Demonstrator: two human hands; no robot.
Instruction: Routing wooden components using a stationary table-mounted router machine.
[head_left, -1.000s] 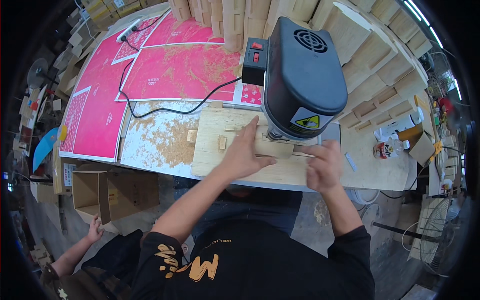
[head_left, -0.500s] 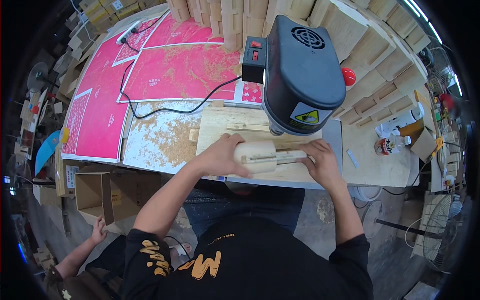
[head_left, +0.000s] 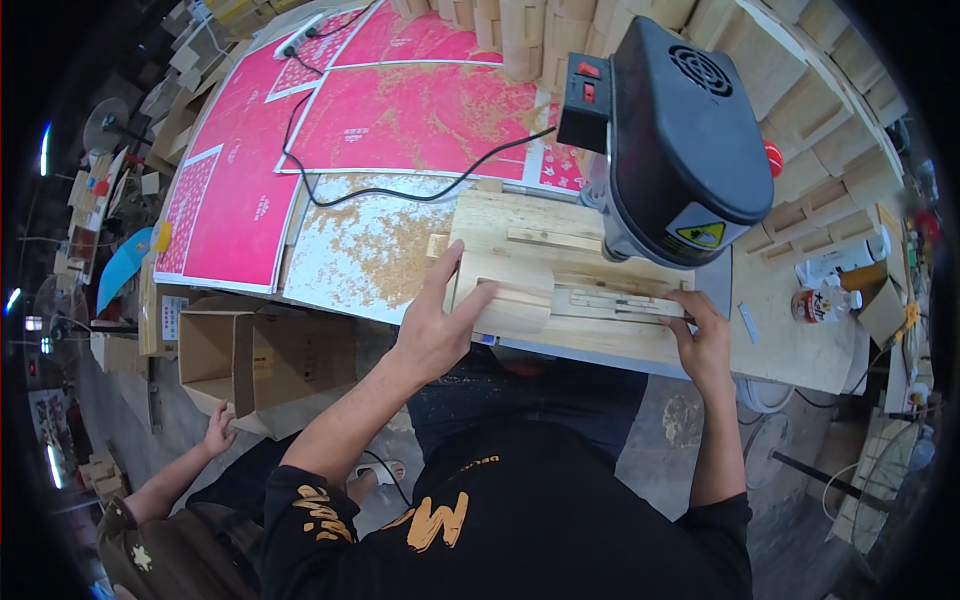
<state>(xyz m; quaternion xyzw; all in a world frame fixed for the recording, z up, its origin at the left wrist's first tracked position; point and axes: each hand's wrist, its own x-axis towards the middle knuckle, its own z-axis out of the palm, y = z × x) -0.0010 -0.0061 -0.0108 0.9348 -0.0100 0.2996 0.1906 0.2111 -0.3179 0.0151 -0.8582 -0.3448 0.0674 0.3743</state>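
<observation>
My left hand (head_left: 437,330) is closed round the left end of a pale wooden block (head_left: 528,285) with a rounded top, its thumb pressed on the upper face. The block rests on a plain wooden board (head_left: 480,215), left of the drill press (head_left: 690,150). From the block's right side a narrow wooden strip (head_left: 600,301) with a long slot reaches right. At the strip's far end my right hand (head_left: 705,335) pinches it between thumb and fingers. Whether strip and block are joined, I cannot tell.
A thin wooden bar (head_left: 555,242) lies along the board behind the block. Sawdust covers pink sheets (head_left: 410,120) crossed by a black cable (head_left: 400,195). Wooden blocks (head_left: 820,190) are stacked at the back right. Left below stands an open carton (head_left: 290,350), near another person's hand (head_left: 220,428).
The block has come down onto the board and turned, its rounded face now up. My left thumb has shifted onto its top. The whole view has also swung, moving the scene rightward.
</observation>
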